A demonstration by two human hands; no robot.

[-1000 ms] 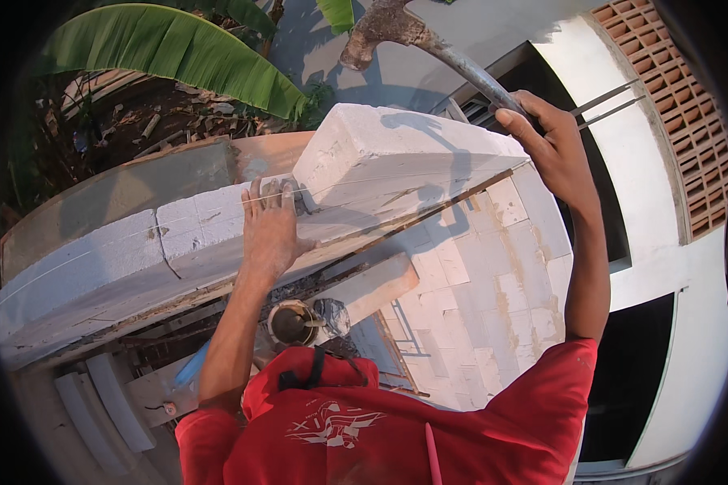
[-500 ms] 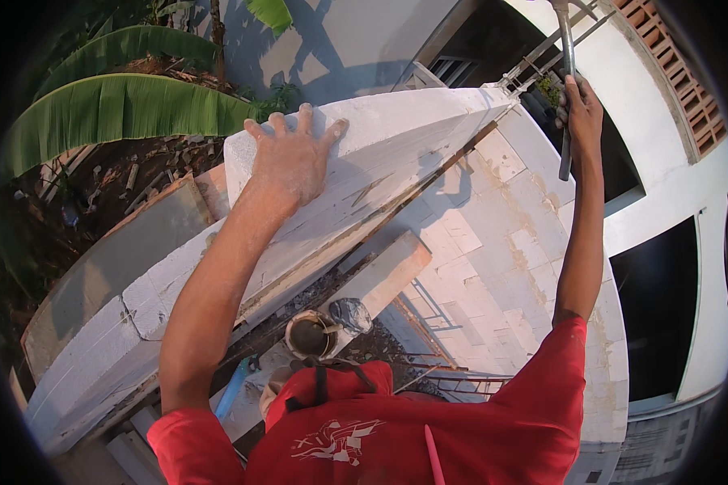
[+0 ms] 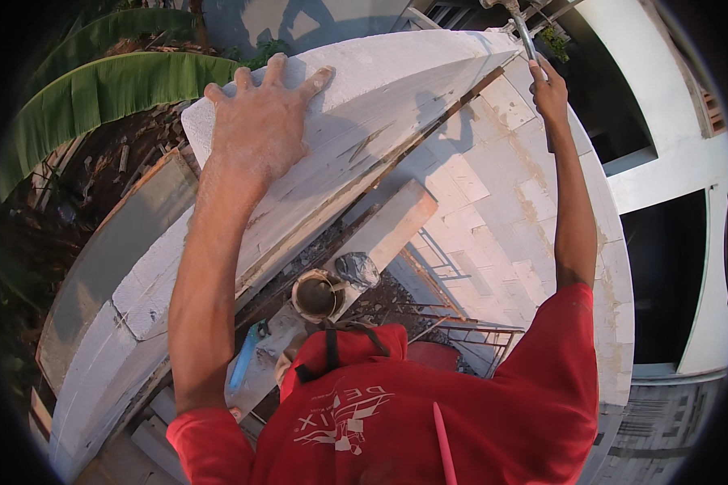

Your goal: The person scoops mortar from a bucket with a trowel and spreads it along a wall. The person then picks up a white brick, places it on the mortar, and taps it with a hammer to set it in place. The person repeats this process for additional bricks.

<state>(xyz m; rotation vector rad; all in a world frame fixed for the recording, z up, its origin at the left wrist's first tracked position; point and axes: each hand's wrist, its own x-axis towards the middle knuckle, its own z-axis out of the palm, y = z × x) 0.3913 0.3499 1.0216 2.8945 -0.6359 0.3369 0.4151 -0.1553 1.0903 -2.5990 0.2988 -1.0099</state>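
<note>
My left hand [image 3: 263, 121] lies on the end of a white lightweight block [image 3: 372, 61] along the top of the wall, fingers spread over its upper edge. Fine pale dust coats the fingers. My right hand [image 3: 550, 93] is closed round the handle of a hammer [image 3: 525, 39], raised at the upper right. The hammer's head is cut off in part by the picture's top edge and appears close to the block's far end. Whether it touches anything I cannot tell.
Below stands a bucket [image 3: 316, 294] of grey mortar beside a plank [image 3: 396, 222] and a crumpled plastic bag [image 3: 356, 270]. A blue-handled tool [image 3: 247, 356] lies nearer. Red metal scaffolding [image 3: 469, 327] is lower down. Banana leaves [image 3: 129, 89] hang beyond the wall on the left.
The hammer and my right hand have swung left toward the block's far end. My left hand stays spread on the block while the whole view has shifted slightly.
</note>
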